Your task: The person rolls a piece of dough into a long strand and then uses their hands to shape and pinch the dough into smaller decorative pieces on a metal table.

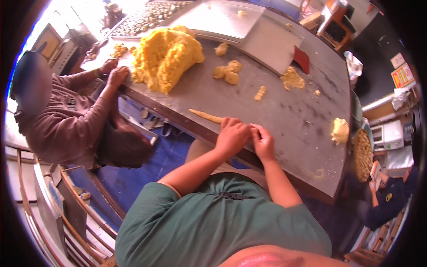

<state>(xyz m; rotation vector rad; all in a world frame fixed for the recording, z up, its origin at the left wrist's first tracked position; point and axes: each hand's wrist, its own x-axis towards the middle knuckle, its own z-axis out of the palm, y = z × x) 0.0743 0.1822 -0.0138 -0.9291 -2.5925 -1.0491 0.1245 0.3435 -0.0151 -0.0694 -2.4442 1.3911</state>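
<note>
A thin rope of yellow dough lies near the table's front edge, its tapered tip pointing left. My left hand is closed over the rope's right part, with fingers bent down around it. Touching its fingertips, my right hand is curled, thumb and fingers pinched together at the rope's hidden right end. A short row of small dough pieces lies beyond my hands. Farther back are a cluster of rounded dough lumps and a single lump.
A large yellow dough mound stands at the left, beside a seated person's hands. Metal trays, a red scraper, and dough crumbs lie farther back. Pale butter-like dough sits right; another person is at far right.
</note>
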